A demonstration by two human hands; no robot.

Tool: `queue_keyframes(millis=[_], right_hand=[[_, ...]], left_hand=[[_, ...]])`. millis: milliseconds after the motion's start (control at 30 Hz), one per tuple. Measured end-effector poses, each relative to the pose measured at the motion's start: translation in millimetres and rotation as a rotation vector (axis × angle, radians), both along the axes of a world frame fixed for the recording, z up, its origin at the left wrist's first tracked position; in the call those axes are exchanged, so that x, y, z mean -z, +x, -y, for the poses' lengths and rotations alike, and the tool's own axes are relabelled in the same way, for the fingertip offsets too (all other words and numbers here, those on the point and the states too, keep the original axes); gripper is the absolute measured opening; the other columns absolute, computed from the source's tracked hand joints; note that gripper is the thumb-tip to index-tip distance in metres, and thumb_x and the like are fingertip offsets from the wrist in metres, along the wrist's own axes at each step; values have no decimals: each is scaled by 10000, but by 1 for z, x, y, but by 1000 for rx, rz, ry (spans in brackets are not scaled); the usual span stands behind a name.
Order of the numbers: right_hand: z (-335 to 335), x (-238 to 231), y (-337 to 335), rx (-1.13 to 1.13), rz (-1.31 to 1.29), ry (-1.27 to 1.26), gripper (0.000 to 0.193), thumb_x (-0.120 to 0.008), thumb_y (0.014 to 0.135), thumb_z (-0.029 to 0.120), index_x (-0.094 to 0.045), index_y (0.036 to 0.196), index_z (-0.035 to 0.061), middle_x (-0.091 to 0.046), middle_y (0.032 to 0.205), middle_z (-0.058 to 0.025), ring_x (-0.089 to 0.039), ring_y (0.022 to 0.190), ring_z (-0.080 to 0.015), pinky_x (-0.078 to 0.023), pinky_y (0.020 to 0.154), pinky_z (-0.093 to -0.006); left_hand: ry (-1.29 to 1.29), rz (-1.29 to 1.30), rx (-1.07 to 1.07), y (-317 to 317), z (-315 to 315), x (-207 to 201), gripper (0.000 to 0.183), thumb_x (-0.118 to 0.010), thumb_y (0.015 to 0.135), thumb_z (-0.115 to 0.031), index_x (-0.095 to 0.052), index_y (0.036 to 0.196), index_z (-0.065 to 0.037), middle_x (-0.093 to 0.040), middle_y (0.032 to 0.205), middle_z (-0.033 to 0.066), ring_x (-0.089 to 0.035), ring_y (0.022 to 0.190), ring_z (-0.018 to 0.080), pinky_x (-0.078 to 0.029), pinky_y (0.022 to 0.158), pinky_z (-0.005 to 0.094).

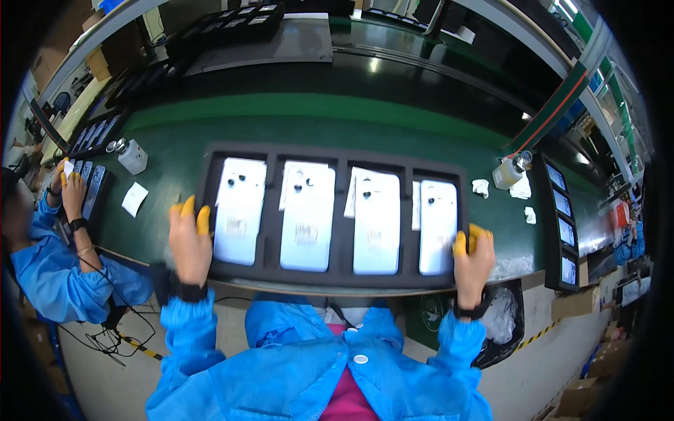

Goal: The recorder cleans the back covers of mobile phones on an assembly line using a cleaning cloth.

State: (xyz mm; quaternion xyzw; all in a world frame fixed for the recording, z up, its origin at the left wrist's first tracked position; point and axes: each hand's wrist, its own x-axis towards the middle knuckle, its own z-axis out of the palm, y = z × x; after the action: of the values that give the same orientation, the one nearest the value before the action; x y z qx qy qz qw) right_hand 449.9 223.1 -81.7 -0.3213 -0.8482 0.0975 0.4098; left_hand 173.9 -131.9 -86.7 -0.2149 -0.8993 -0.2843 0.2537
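Observation:
A black foam tray (337, 160) lies in front of me on the green bench, holding several white phone backs in a row of slots. My left hand (189, 242), with yellow finger cots, grips the tray's left edge beside the leftmost phone (239, 210). At the tray's right edge, my right hand (474, 259), also in yellow cots, holds on next to the rightmost phone (437, 226). Both wrists carry dark straps over blue sleeves.
A small white dispenser bottle (132, 156) and a paper slip (134, 198) sit left of the tray. Another bottle (509, 172) and crumpled wipes (480, 186) lie to the right. Black trays of phones (562, 224) stand far right. A co-worker's hands (70, 193) work at the left.

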Motion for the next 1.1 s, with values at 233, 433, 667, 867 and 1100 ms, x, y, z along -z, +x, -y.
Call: queue_keyframes(millis=[233, 433, 667, 867, 1100], right_hand=[[29, -10, 13, 90, -46, -78, 211, -703, 774, 22, -629, 954, -58, -563, 834, -122, -509, 644, -212, -426, 577, -313], [26, 6, 16, 23, -124, -148, 224, -708, 775, 17, -629, 967, -66, -566, 843, -105, -491, 631, -175, -409, 560, -294], [30, 1, 21, 39, -62, -69, 257, -712, 780, 24, -626, 1007, -64, -547, 847, -102, -477, 651, -175, -395, 566, -284], [30, 1, 20, 35, -39, -95, 246, -701, 789, 14, -628, 1014, -53, -549, 853, -106, -490, 672, -183, -400, 578, -289], [28, 1, 20, 14, -47, -121, 234, -691, 801, 14, -626, 1017, -48, -556, 866, -116, -514, 704, -198, -415, 610, -294]], left_hand=[[-30, 65, -66, 25, 23, 2, 227, -589, 905, -36, -558, 1032, 150, -533, 1041, 217, -561, 938, 362, -453, 838, 370], [-36, 82, -83, 26, 20, 4, 189, -601, 891, -18, -559, 943, 159, -545, 1075, 235, -561, 945, 394, -461, 831, 397], [70, 48, -46, 32, 22, 6, 211, -553, 933, -48, -558, 1005, 150, -529, 1042, 193, -554, 912, 307, -447, 797, 332], [15, 48, -29, 30, 23, 1, 223, -568, 915, -28, -558, 1036, 159, -534, 1028, 194, -552, 917, 317, -447, 811, 341], [6, 50, -24, 29, 20, 2, 228, -608, 872, -6, -578, 1025, 160, -542, 1058, 241, -570, 931, 389, -469, 806, 390]])
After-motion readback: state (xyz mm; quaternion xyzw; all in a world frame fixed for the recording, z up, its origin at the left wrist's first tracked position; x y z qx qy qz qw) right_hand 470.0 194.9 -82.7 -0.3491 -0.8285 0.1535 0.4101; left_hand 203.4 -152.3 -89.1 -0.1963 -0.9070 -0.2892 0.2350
